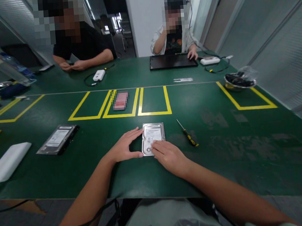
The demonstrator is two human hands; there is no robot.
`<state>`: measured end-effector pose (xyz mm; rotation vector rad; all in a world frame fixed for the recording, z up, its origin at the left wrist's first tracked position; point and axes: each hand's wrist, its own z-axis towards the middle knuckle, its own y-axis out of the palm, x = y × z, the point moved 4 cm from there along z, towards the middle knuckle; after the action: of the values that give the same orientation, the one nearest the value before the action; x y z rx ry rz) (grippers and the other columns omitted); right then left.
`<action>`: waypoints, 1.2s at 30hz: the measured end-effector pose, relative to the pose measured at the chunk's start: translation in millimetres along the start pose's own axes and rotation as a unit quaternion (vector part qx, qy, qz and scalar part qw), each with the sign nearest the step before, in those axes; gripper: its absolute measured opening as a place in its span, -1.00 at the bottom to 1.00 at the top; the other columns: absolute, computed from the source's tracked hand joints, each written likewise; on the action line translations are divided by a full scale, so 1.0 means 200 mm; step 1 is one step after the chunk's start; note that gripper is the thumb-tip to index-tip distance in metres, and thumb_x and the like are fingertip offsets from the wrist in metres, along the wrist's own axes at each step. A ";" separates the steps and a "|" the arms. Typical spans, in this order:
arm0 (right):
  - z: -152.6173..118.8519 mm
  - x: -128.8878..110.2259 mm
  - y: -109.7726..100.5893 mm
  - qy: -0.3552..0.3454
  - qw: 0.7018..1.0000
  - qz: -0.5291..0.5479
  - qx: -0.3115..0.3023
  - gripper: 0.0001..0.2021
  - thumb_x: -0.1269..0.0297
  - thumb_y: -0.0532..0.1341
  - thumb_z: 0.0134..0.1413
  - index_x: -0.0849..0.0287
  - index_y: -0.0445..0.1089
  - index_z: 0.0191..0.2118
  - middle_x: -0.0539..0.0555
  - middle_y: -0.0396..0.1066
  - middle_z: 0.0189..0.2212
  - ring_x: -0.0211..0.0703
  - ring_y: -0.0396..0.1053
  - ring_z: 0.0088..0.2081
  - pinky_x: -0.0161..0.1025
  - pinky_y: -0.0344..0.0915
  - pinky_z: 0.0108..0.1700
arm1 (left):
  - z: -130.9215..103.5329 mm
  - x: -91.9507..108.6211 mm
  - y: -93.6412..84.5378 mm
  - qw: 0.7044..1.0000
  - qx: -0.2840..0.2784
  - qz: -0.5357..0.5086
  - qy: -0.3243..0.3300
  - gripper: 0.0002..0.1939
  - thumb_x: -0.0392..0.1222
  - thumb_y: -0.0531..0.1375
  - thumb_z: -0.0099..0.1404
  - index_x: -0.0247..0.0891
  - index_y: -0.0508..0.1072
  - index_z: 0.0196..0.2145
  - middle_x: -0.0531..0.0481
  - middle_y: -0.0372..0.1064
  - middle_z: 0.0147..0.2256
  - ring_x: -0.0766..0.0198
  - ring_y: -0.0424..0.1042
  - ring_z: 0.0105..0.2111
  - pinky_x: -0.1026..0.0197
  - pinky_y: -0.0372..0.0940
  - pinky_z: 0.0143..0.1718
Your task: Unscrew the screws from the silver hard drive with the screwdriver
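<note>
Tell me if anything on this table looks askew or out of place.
The second hard drive on the left lies skewed to the table edge, unlike the squared one under both hands. The screwdriver also lies at a slant. Nothing looks spilled or damaged.

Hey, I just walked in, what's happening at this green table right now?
A person seated at the green table has both hands on a silver rectangular hard drive lying flat, label up. The left hand rests against its left edge; the right hand lies on its near corner. A small yellow-and-black screwdriver lies untouched to the right, and a second hard drive lies further left. Two other people sit across the table.
</note>
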<state>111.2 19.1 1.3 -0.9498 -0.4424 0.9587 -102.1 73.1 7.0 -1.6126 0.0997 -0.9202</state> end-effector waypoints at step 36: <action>0.01 0.01 -0.09 0.034 0.991 0.096 -0.082 -0.64 0.39 0.17 0.19 0.35 0.38 0.09 0.29 0.40 0.09 0.04 0.29 0.18 0.00 0.23 0.27 | -0.78 -0.71 -0.55 0.806 0.028 0.467 -0.362 -0.52 -0.07 -0.12 0.38 -0.06 0.49 0.06 -0.21 0.39 -0.02 -0.09 0.14 -0.09 -0.10 0.01 -0.11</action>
<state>119.0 17.8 17.1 -1.1868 -0.3806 1.0710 -338.7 56.4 27.0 -1.4848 0.2915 0.4669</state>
